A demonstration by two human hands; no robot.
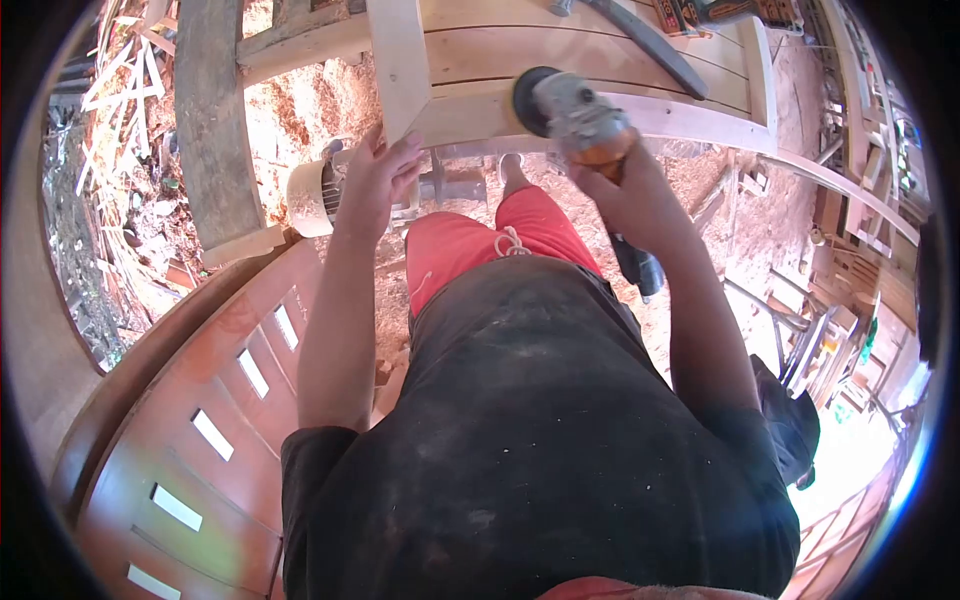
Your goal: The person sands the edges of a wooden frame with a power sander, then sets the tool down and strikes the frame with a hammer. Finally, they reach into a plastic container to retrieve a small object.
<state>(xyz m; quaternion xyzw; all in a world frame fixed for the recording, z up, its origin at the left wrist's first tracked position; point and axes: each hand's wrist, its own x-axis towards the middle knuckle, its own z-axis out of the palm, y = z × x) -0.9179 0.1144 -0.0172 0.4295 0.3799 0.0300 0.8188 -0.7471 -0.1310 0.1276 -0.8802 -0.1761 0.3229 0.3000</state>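
Note:
My right hand (625, 195) is wrapped round the body of an angle grinder (590, 125), which has an orange part and a dark handle end below. Its round dark disc (535, 100) lies at the front rail of a pale wooden panel (480, 112). Whether the disc touches the wood I cannot tell. My left hand (380, 180) is empty, its fingers apart, just below the panel's left corner and close to the edge of the wood.
A long dark tool (650, 45) lies across the panel, with another tool (740, 12) behind it. A weathered beam (215, 130) stands at left, above a reddish-brown slotted wooden door (230, 400). Near my left hand is a round pale machine part (308, 198). Sawdust covers the ground.

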